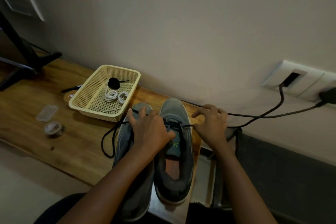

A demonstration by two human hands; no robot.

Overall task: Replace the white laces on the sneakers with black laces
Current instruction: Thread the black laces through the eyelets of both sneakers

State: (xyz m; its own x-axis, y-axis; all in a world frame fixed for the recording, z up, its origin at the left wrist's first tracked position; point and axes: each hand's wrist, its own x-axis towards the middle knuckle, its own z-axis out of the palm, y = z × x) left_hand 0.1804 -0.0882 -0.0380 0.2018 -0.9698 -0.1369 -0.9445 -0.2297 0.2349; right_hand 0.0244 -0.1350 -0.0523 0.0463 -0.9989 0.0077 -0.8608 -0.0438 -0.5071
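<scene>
Two grey sneakers stand side by side on the wooden table, toes toward the wall. The right sneaker (pixel 174 152) has a black lace (pixel 173 125) threaded through its lower eyelets. My left hand (pixel 149 129) lies across both shoes, thumb pressing the tongue, fingers holding one lace end whose slack loops (pixel 107 140) onto the table. My right hand (pixel 211 123) pinches the other lace end and pulls it rightward. The left sneaker (pixel 134 183) is mostly hidden under my left arm. A cream basket (pixel 87 103) holds coiled white laces (pixel 116 96) and a rolled black lace (pixel 114 83).
A tape roll (pixel 54 129) and a clear plastic piece (pixel 47 113) lie on the table (pixel 76 151) at left. A black stand (pixel 27 54) occupies the far left. Black cables (pixel 263 114) run from a wall socket (pixel 294 80) behind the shoes. The table's right edge is next to the right sneaker.
</scene>
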